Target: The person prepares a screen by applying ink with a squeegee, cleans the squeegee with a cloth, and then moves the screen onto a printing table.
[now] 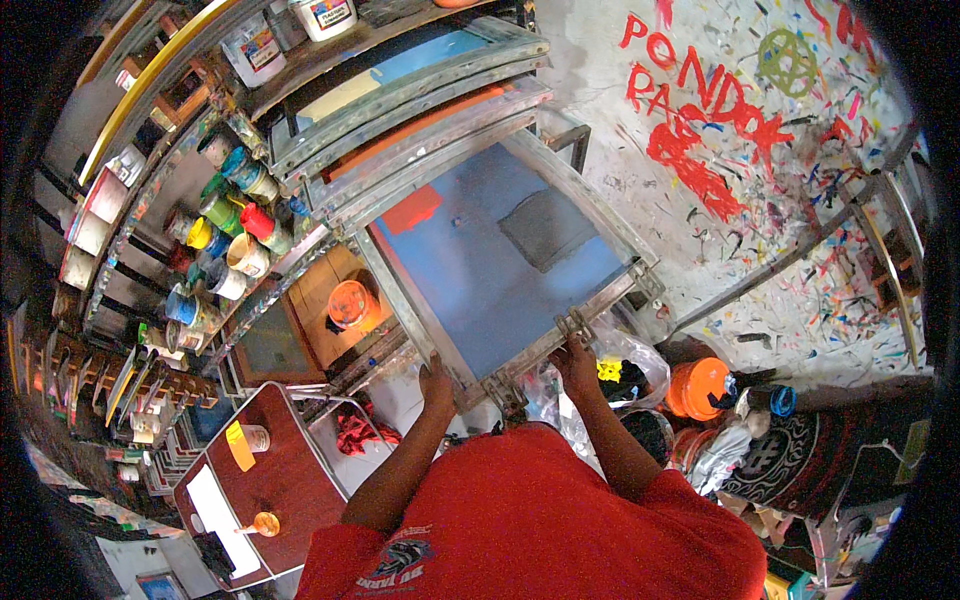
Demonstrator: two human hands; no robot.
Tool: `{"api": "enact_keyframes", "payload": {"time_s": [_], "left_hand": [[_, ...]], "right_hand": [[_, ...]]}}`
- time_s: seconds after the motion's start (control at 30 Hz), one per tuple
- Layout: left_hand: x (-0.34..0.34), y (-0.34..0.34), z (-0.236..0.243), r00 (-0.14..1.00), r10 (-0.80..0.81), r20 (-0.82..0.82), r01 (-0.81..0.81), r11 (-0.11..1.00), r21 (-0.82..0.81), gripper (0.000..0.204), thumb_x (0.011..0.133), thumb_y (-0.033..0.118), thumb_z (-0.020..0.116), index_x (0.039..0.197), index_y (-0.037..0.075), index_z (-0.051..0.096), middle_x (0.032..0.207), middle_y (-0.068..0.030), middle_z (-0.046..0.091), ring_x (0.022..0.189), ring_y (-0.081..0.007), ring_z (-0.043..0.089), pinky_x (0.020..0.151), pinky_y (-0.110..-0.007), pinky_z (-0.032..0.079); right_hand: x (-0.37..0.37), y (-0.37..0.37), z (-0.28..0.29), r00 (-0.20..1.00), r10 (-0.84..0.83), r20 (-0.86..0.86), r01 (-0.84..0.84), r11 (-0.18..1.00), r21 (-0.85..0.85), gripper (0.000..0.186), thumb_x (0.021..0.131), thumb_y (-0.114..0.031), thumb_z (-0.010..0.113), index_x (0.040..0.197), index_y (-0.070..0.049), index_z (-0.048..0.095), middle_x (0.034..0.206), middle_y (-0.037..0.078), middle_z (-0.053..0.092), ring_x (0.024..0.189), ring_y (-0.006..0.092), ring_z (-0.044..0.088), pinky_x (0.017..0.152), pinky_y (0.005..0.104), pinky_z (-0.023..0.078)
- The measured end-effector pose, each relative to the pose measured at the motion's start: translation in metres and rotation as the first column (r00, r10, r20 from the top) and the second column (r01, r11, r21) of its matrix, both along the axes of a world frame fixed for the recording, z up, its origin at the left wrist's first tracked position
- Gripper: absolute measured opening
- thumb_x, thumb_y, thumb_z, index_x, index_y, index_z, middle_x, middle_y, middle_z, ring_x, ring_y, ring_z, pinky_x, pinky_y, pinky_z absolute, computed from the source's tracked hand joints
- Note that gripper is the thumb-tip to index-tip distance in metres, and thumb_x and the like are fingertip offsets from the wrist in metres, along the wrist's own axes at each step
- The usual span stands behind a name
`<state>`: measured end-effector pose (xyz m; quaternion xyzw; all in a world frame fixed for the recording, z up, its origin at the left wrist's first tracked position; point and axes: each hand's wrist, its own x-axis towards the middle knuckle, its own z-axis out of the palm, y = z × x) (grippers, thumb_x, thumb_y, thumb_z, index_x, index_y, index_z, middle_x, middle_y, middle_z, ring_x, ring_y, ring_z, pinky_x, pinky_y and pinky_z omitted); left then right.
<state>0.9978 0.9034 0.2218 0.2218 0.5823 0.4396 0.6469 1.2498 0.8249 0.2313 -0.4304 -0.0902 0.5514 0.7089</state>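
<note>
A screen printing frame (pixel 397 305) lies tilted in front of me, its blue mesh (pixel 470 260) marked by a red patch and a dark square. Metal hinge clamps (pixel 573 324) sit along its near edge. My left hand (pixel 437 385) grips the frame at its near left corner, fingers partly hidden against the wood. On the near edge, my right hand (pixel 574 367) holds the frame beside a clamp, with its fingertips up on the rim.
More screen frames (pixel 400 120) are stacked behind. Ink pots (pixel 250 255) crowd the left shelf. An orange bucket (pixel 352 304) stands left of the frame, another orange bucket (pixel 697 388) at right. A folding table (pixel 265 440) is at lower left. The paint-splattered wall (pixel 720 260) rises at right.
</note>
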Motion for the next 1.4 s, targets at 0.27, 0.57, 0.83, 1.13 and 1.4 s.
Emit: {"api": "enact_keyframes", "payload": {"time_s": [0.27, 0.57, 0.83, 1.13, 1.4], "left_hand": [[-0.01, 0.002, 0.001, 0.99, -0.107, 0.093, 0.111, 0.993, -0.046, 0.045, 0.09, 0.038, 0.045, 0.118, 0.003, 0.04, 0.091, -0.0101, 0.053, 0.08, -0.0233, 0.055, 0.066, -0.04, 0.047], [-0.023, -0.001, -0.013, 0.973, -0.213, 0.089, 0.223, 0.967, -0.125, 0.058, 0.088, 0.045, 0.046, 0.125, 0.002, 0.037, 0.113, -0.0128, 0.051, 0.101, -0.0242, 0.051, 0.082, -0.041, 0.043], [-0.04, -0.035, 0.017, 0.924, -0.286, 0.254, 0.315, 0.945, -0.083, 0.05, 0.089, 0.049, 0.039, 0.111, 0.005, 0.05, 0.104, -0.0107, 0.058, 0.096, -0.021, 0.053, 0.087, -0.04, 0.039], [-0.112, -0.086, -0.016, 0.966, -0.177, 0.188, 0.187, 0.982, -0.037, 0.046, 0.086, 0.049, 0.045, 0.107, 0.009, 0.048, 0.093, -0.0081, 0.057, 0.081, -0.0193, 0.055, 0.071, -0.035, 0.044], [-0.215, -0.165, -0.025, 0.998, 0.045, 0.042, -0.038, 0.987, -0.158, 0.039, 0.085, 0.043, 0.051, 0.103, 0.008, 0.049, 0.089, -0.0066, 0.057, 0.076, -0.0167, 0.055, 0.065, -0.032, 0.045]], "right_hand": [[-0.004, -0.001, 0.008, 0.999, 0.014, -0.029, -0.014, 1.0, -0.006, 0.036, 0.089, -0.034, 0.05, 0.113, -0.007, 0.047, 0.104, 0.009, 0.056, 0.096, 0.022, 0.055, 0.081, 0.0358, 0.046], [-0.004, -0.001, -0.006, 0.901, 0.082, 0.426, -0.076, 0.997, -0.031, 0.041, 0.089, -0.04, 0.047, 0.116, -0.008, 0.048, 0.107, 0.008, 0.055, 0.099, 0.0222, 0.053, 0.084, 0.0376, 0.044], [-0.014, -0.006, 0.002, 0.98, 0.134, 0.149, -0.141, 0.99, 0.032, 0.047, 0.09, -0.044, 0.042, 0.12, -0.008, 0.042, 0.117, 0.012, 0.049, 0.107, 0.0298, 0.048, 0.092, 0.0423, 0.039], [-0.038, -0.038, -0.011, 0.917, 0.154, -0.369, -0.15, 0.988, 0.038, 0.064, 0.09, -0.055, 0.024, 0.132, -0.008, 0.032, 0.139, 0.015, 0.029, 0.126, 0.0303, 0.032, 0.105, 0.0462, 0.021], [-0.059, -0.089, -0.093, 0.965, 0.221, -0.141, -0.257, 0.907, -0.335, 0.065, 0.085, -0.062, 0.034, 0.125, -0.011, 0.04, 0.127, 0.014, 0.043, 0.117, 0.0291, 0.041, 0.1, 0.043, 0.026]]}}
